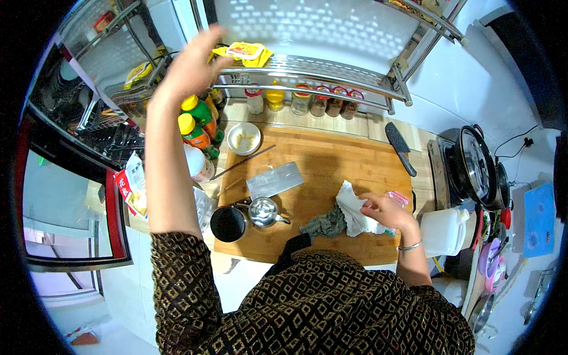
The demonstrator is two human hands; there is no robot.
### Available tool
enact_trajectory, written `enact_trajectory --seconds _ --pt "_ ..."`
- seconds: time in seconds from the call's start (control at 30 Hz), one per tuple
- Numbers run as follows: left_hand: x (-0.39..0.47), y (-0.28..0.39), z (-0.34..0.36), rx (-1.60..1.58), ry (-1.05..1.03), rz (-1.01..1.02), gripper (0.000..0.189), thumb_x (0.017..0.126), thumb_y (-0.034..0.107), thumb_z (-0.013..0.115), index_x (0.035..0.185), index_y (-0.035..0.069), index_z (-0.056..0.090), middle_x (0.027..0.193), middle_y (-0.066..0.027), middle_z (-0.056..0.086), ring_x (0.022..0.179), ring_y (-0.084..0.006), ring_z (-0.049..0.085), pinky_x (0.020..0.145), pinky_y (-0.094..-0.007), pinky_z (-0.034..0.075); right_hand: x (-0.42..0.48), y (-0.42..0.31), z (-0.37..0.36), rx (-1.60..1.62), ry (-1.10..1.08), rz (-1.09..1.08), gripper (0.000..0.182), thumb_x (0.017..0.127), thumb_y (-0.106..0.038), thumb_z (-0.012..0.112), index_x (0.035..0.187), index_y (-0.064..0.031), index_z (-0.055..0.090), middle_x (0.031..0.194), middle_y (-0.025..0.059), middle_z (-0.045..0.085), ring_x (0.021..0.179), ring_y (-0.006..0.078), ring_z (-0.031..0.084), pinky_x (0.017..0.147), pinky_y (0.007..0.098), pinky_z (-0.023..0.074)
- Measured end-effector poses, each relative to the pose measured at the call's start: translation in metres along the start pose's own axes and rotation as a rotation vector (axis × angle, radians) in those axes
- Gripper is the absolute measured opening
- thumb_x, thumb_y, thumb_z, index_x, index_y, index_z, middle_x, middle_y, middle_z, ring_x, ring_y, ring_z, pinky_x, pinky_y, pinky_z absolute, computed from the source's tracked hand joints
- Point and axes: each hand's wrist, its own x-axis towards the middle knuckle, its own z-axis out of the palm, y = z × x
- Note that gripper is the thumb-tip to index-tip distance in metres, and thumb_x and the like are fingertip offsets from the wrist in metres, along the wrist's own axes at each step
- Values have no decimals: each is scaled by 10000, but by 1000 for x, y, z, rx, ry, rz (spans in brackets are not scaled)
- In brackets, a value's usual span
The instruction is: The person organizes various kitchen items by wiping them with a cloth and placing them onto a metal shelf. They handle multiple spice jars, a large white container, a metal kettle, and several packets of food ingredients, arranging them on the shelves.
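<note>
My left hand (197,66) is raised at the left end of a steel wall shelf (310,71), blurred, its thumb and fingers apart with nothing seen between them. Close beside its fingertips, a yellow packet of wipes (245,52) lies on the shelf. Over a bamboo cutting board (324,146), my right hand (390,213) hangs above a crumpled white cloth or paper towel (351,208); whether its fingers pinch it is unclear. A grey-green rag (327,222) touches the white piece. Partly hidden behind my right hand is a pink-edged clear plastic packet (399,198).
On the board are a bowl of peeled cloves (243,138), a clear plastic box (275,179), a dark cup (228,224), a metal lidded pot (263,211) and a black cleaver (400,148). Bottles (194,133) stand left, spice jars (319,104) behind, a lidded pan (475,164) right.
</note>
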Motion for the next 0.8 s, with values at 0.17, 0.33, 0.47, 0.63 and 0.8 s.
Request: enact_trajectory --seconds 0.17,0.33,0.47,0.63,0.8 --pt "-94 61 -7 -441 -558 -266 389 831 222 578 1162 29 507 1143 -180 544 1057 -282 528 873 -353 421 21 -14 34 99 -171 -97 380 838 -293 560 1145 -77 502 985 143 616 890 289 593 746 349 466" --pt "-192 86 -1 -330 -558 -443 424 795 201 623 1149 -4 510 1126 -199 545 1056 -334 505 889 -364 402 59 -31 93 -120 -198 -230 452 829 -409 521 1129 -71 515 996 122 611 965 276 557 867 429 375" --pt "-250 95 3 -472 -548 -679 523 734 181 676 1178 -1 471 1177 -218 496 1125 -337 452 948 -373 357 81 -50 143 -294 -102 -264 474 810 -441 512 1103 -69 538 995 117 611 1022 266 520 927 490 267" --pt "-276 115 11 -313 -567 -651 786 631 252 766 1280 46 373 1319 -220 357 1218 -354 356 1001 -398 306 96 -51 168 -326 -28 -382 358 823 -381 500 982 -67 563 943 139 604 879 312 567 855 545 317" --pt "-280 124 17 -311 -515 -719 851 582 257 788 1291 72 355 1360 -218 279 1251 -366 292 1022 -400 277 91 -39 171 -139 41 -328 281 853 -299 460 925 -44 554 885 159 601 773 358 579 724 492 435"
